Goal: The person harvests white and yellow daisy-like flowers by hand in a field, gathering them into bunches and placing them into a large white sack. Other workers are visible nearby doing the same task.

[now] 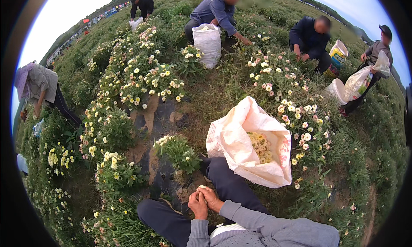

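My left hand (197,205) and my right hand (211,198) are together in front of my lap, with fingertips meeting. Pale chrysanthemum-like flower heads (202,186) show between the fingers, clasped by both hands; how many are inside is hidden. To the right of my knee, a white woven sack (225,134) stands wide open, its mouth tilted towards me. Picked flower heads (260,147) lie inside it. Just beyond my hands grows a small leafy plant (180,152) with a few white blooms.
Rows of flowering plants (119,82) run away on both sides, over black plastic mulch (164,118). Ahead, a crouching person (212,13) reaches beside a full white sack (207,45). Several others work around, one holding a bag (355,82) near a white bucket (337,90).
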`<state>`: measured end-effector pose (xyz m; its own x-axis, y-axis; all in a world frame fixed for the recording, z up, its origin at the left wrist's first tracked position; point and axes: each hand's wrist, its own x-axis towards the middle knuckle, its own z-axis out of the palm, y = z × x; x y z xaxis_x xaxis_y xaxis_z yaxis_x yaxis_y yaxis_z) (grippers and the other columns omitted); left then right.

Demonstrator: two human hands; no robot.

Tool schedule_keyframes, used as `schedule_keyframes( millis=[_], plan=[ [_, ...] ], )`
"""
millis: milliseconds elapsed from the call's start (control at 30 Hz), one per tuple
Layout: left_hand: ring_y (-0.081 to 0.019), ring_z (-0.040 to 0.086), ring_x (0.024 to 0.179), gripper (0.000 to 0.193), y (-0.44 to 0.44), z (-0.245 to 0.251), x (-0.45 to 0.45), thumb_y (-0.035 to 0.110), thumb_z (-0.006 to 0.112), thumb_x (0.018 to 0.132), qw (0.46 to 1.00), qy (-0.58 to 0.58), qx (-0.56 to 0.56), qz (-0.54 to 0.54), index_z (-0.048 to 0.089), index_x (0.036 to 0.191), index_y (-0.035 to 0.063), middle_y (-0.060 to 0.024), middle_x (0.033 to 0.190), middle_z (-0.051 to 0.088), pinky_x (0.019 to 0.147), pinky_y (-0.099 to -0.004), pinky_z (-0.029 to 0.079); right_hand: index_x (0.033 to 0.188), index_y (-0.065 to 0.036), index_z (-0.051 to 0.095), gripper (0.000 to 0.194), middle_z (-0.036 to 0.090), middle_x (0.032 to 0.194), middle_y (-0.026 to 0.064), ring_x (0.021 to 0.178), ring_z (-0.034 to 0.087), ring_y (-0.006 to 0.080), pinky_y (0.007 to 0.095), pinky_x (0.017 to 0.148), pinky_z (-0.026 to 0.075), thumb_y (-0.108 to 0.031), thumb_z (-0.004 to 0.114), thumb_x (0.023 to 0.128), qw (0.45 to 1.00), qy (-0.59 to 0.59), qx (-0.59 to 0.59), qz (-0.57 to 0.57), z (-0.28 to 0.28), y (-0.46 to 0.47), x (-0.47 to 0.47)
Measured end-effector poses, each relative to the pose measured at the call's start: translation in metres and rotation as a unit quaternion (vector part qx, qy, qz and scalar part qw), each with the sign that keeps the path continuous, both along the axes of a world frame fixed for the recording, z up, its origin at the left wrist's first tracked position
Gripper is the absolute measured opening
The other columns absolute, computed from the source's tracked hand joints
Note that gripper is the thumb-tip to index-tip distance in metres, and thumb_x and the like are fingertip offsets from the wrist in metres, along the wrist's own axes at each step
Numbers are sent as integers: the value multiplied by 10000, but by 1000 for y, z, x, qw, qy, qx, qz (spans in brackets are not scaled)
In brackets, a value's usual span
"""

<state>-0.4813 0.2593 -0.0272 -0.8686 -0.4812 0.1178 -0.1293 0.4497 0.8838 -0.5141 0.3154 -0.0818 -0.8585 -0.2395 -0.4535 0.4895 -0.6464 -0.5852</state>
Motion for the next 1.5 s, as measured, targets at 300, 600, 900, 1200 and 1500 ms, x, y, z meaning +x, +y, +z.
schedule_keyframes(
  millis=[300, 600, 900, 1200, 1500],
  plan=[
    [-276, 575, 926, 216, 60, 181, -35, 19, 464, 878, 950, 248, -12, -188, 576, 1053, -39, -154, 1029, 572, 792, -335, 465, 1008, -17, 535, 242, 561, 908, 23, 808, 514, 68, 204, 701, 434, -233, 544, 899, 954, 256, 22, -153, 229, 76, -18],
    [-394, 382, 1198, 498, 158, 206, -68, -53, 532, 767, 915, 183, 40, -356, 419, 1249, 0, -242, 1307, 362, 972, -424, 348, 1166, 30, 470, 435, 505, 1158, 148, 1025, 511, 197, 315, 871, 422, -247, 586, 851, 825, 291, 426, -230, 244, 222, -55],
    [-231, 549, 974, 314, -36, 92, -95, -5, 485, 816, 995, 42, 85, -28, 523, 1127, 3, -132, 1118, 532, 824, -323, 443, 955, 41, 572, 174, 607, 981, 134, 917, 589, 261, 338, 820, 461, -96, 533, 855, 740, 439, 507, -54, 213, 139, -20],
    [-254, 586, 937, 239, -66, -26, -115, 103, 476, 873, 984, -135, 114, -4, 571, 1062, -7, -144, 1043, 589, 814, -344, 457, 872, 33, 590, 156, 597, 915, 204, 880, 575, 346, 423, 755, 463, 1, 490, 758, 616, 435, 628, 191, 53, 12, -179],
    [-116, 524, 744, 214, -64, -56, -137, -77, 406, 735, 925, -88, 299, 215, 585, 828, -7, -41, 801, 588, 701, -256, 426, 890, -30, 673, 198, 651, 953, 154, 897, 633, 290, 385, 716, 512, -96, 547, 752, 293, 346, 634, 627, -23, -13, -208]
  ],
)
